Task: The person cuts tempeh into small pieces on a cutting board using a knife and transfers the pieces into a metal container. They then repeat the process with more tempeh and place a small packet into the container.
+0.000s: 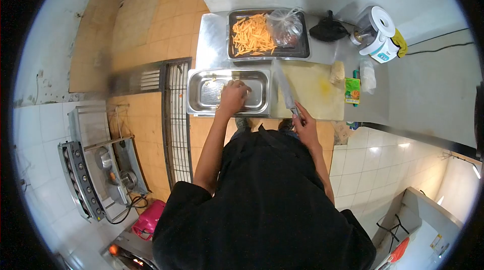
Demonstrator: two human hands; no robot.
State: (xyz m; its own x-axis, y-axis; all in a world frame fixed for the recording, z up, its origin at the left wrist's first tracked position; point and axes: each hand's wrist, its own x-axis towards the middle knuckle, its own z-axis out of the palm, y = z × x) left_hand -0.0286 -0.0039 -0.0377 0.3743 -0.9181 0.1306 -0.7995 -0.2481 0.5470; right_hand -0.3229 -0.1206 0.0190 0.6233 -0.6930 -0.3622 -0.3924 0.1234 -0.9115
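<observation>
My left hand [234,97] reaches down into a rectangular steel pan [189,92], its fingers curled near the bottom; whether they hold anything is hidden. Small pale pieces lie in the pan around it. My right hand [305,125] is wrapped round the handle of a large knife [285,87], whose blade points away from me along the left edge of a pale cutting board [307,81]. Behind the pan, a dark tray [230,53] bears orange strips [252,35] and a clear plastic bag [286,28] with dark contents.
On the counter's right are a small bag [337,74], a green packet [352,91], a white roll-like bundle [367,76], a black bag [328,29] and a white appliance [381,35]. The wall borders the counter's back. A stove [80,179] stands far left.
</observation>
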